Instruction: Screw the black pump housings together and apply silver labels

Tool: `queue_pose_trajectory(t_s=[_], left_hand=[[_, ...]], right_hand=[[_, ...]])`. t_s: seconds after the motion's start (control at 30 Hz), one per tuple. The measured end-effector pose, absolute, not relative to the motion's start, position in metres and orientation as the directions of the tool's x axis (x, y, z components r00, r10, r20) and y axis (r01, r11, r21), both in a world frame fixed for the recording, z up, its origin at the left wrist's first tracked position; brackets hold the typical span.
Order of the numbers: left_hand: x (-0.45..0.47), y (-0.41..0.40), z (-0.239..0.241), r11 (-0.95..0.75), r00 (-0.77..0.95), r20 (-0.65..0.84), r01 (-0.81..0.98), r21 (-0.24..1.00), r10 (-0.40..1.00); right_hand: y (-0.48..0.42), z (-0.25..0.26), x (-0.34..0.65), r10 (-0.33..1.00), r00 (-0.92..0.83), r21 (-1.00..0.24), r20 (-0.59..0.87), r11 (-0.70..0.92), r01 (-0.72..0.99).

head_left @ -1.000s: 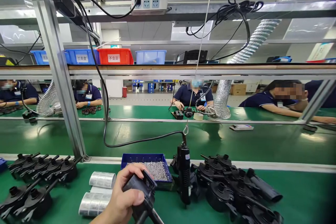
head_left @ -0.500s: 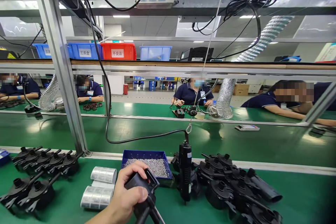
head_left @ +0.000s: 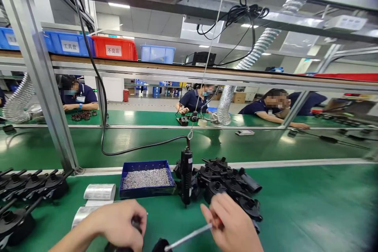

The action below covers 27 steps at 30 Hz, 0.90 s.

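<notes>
Beyond both hands [head_left: 122,220] [head_left: 232,222], red “不良品” bin [head_left: 126,50]

The flat green bench [head_left: 295,201] is smooth, with a soft sheen. The thin, straight, silvery shaft [head_left: 189,237] looks like smooth metal. The heaped black rounded housings [head_left: 216,189] look like plastic, fairly matt. The blue rectangular tray [head_left: 147,194] is smooth plastic; its tiny silvery pieces [head_left: 146,179] glint like metal. The slanting silvery post [head_left: 44,75] is smooth metal, the flexible silvery duct [head_left: 227,104] crinkled, shiny foil.
</notes>
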<state>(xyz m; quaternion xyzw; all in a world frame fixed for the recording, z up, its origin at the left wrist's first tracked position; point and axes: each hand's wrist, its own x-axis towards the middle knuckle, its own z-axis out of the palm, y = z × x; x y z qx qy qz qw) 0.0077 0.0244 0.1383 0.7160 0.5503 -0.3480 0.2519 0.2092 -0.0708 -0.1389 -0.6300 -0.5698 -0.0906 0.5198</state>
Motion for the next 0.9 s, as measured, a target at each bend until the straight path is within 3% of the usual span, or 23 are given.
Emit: queue_pose_trajectory(t_s=[0.07, 0.13, 0.17, 0.23, 0.27, 0.33, 0.4, 0.5, 0.57, 0.67, 0.77, 0.83, 0.9], left_hand=[[0.004, 0.019, 0.113, -0.404, 0.1, -0.862, 0.906, -0.127, 0.497], [0.001, 0.015, 0.091, -0.435, 0.072, -0.919, 0.893, -0.113, 0.388], [-0.001, 0.015, 0.084, -0.426, 0.102, -0.919, 0.901, -0.077, 0.381], [-0.003, 0.016, 0.082, -0.423, 0.166, -0.902, 0.906, -0.02, 0.398], [-0.003, 0.017, 0.085, -0.433, 0.21, -0.892, 0.901, 0.018, 0.399], [-0.002, 0.019, 0.099, -0.474, 0.281, -0.877, 0.878, 0.071, 0.39], [0.0, 0.022, 0.111, -0.44, 0.266, -0.844, 0.897, 0.04, 0.466], [0.003, 0.02, 0.11, -0.236, 0.309, -0.766, 0.949, 0.21, 0.563], [0.005, 0.012, 0.096, -0.168, 0.405, -0.689, 0.907, 0.386, 0.601], [0.012, -0.009, 0.072, -0.055, 0.472, -0.642, 0.828, 0.557, 0.604], [0.021, -0.029, 0.059, 0.05, 0.641, -0.549, 0.625, 0.779, 0.536], [0.024, -0.035, 0.057, 0.162, 0.502, -0.501, 0.574, 0.803, 0.705], [0.023, -0.032, 0.061, 0.166, 0.406, -0.425, 0.536, 0.828, 0.809]], right_hand=[[-0.042, -0.15, 0.223, 0.635, 0.391, -0.601, 0.667, 0.148, 0.785], [-0.023, -0.164, 0.236, 0.615, 0.375, -0.462, 0.694, -0.019, 0.887], [-0.019, -0.171, 0.242, 0.66, 0.414, -0.47, 0.627, -0.103, 0.877], [-0.018, -0.182, 0.253, 0.818, 0.527, -0.66, 0.23, -0.266, 0.702], [-0.021, -0.185, 0.257, 0.868, 0.495, -0.731, 0.031, -0.318, 0.603], [-0.032, -0.187, 0.262, 0.907, 0.386, -0.789, -0.172, -0.361, 0.497], [-0.047, -0.183, 0.263, 0.91, 0.36, -0.837, -0.205, -0.353, 0.418], [-0.068, -0.166, 0.254, 0.864, 0.407, -0.941, -0.298, -0.338, 0.028], [-0.077, -0.147, 0.24, 0.827, 0.423, -0.922, -0.369, -0.27, -0.277], [-0.083, -0.114, 0.207, 0.898, 0.239, -0.782, -0.368, -0.161, -0.602], [-0.084, -0.081, 0.175, 0.939, 0.104, -0.753, -0.328, -0.194, -0.629], [-0.086, -0.065, 0.161, 0.956, -0.016, -0.716, -0.293, -0.231, -0.658], [-0.091, -0.057, 0.153, 0.943, -0.083, -0.641, -0.323, -0.283, -0.714]])
